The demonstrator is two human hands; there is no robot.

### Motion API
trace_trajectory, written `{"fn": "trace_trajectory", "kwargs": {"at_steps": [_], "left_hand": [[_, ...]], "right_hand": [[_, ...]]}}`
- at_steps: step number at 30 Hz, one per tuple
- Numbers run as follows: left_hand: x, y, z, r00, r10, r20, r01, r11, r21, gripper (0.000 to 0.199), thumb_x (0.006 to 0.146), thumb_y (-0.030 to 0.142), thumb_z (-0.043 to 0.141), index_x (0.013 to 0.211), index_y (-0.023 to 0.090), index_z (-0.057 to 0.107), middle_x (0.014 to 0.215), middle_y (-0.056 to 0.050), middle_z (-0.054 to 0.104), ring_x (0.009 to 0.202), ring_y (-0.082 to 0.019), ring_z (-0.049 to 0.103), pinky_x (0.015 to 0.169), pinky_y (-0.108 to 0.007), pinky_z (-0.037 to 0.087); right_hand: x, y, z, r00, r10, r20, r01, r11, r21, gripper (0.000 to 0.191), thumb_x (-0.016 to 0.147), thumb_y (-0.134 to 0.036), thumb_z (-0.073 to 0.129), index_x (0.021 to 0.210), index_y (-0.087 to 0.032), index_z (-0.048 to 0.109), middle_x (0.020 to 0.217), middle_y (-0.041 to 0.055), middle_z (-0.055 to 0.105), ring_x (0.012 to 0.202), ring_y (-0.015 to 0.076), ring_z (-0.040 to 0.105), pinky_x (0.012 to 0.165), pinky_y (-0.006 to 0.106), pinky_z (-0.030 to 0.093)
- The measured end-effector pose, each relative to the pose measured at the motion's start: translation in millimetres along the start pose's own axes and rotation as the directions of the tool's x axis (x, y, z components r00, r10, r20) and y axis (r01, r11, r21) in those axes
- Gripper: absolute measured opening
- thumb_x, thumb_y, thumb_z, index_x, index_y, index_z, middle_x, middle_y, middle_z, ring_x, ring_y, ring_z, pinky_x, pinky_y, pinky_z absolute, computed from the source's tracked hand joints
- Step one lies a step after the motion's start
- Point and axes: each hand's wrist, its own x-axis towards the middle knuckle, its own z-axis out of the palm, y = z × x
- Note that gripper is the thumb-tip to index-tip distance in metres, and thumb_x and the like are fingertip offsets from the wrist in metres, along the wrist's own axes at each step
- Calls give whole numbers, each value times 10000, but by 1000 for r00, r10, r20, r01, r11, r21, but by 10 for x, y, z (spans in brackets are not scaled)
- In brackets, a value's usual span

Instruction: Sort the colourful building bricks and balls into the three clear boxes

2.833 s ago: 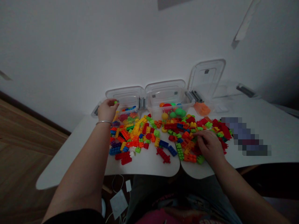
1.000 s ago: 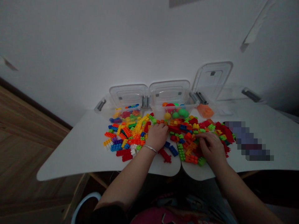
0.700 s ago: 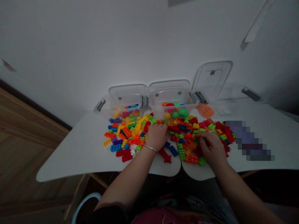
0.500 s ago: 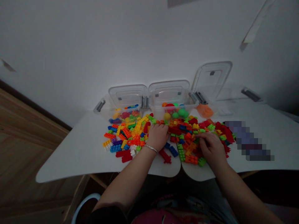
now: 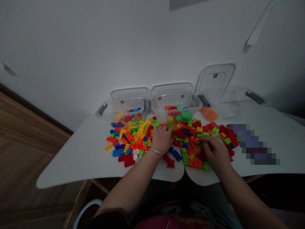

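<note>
The left hand (image 5: 162, 140) has moved in and lies open, fingers on the plastic building bricks (image 5: 183, 133) just ahead of it; the right hand (image 5: 216, 153) stays curled among them, any hold indeterminable.

Table: a white table (image 5: 78, 162) with rounded corners, its front edge notched at the middle
Boxes: a left clear plastic box (image 5: 127, 100) and a right clear plastic box (image 5: 172, 98) side by side at the back, lids open, grey latches
Balls: a yellow ball (image 5: 170, 119) and a green ball (image 5: 187, 116) inside the right box
Right of boxes: a clear lid (image 5: 215, 83) tilted upright, an orange plastic piece (image 5: 208, 113) beside it
Blur: a pixelated patch (image 5: 252, 143) on the tabletop, contents hidden
Behind: a white wall (image 5: 119, 47)
Lower left: wooden paneling (image 5: 28, 149)
</note>
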Motion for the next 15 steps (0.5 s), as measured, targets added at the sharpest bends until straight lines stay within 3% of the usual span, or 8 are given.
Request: {"fn": "trace_trajectory", "kwargs": {"at_steps": [4,10,15], "left_hand": [[10,-1,15,1000,-4,-17,4,1000,-9,292,810,379,660,1069,245,671,1079,-85,624,1054,-287,561,894,-436,434],[44,29,-9,999,-41,17,41,999,6,255,816,408,641,1017,263,702,1068,-90,622,1071,-286,540,910,-446,409],[83,37,-5,999,31,-23,-31,1000,1,236,803,334,635,1013,250,704,1041,-97,621,1065,-289,521,941,-461,380]], "right_hand": [[8,3,-1,1000,-21,2,21,1000,-9,177,875,-218,487,856,-233,662,822,46,716,806,225,655,760,395,515],[16,8,-3,1000,-26,4,26,1000,-18,180,873,-225,480,847,-238,657,812,40,716,799,224,654,755,395,513],[7,17,0,1000,-18,9,18,1000,-6,186,871,-231,482,853,-239,666,820,42,719,812,232,658,771,408,516]]}}
